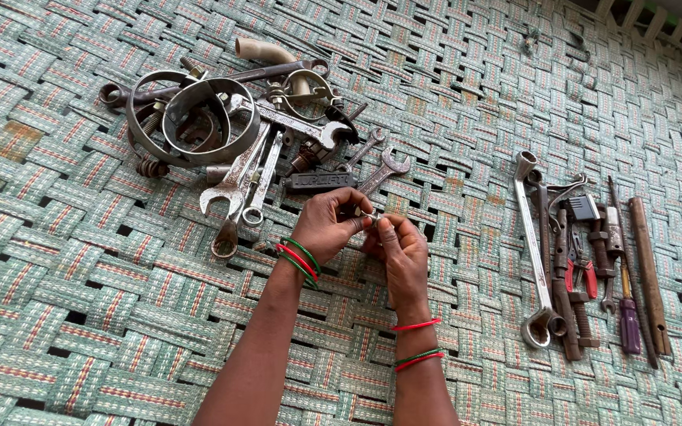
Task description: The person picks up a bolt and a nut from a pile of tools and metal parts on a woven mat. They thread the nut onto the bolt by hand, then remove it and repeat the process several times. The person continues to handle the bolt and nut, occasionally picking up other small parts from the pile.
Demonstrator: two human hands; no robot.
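Both hands meet near the middle of the frame over a woven cot surface [80,315] of green and pale straps. The left hand [327,222] and the right hand [401,251] pinch one small metal piece [367,214] between their fingertips, the left from the left side, the right from just below and to the right. The piece is tiny and partly hidden by the fingers; I cannot tell what kind of part it is. It is held just above the weave, right under the pile of tools. Red and green bangles [300,259] sit on the left wrist, and more bangles ring the right forearm.

In the upper left of the frame lies a heap of tools: round metal clamp bands [199,118], several open-ended spanners [234,180], a smaller spanner [384,172] closest to the fingers, a dark flat bar [319,181] and a beige pipe elbow [266,52].

At the right of the frame, well apart from the hands, tools lie side by side in a row: a long ring spanner [532,244], red-handled pliers [582,272], a purple-handled screwdriver [630,319] and a rusty rod [649,272].
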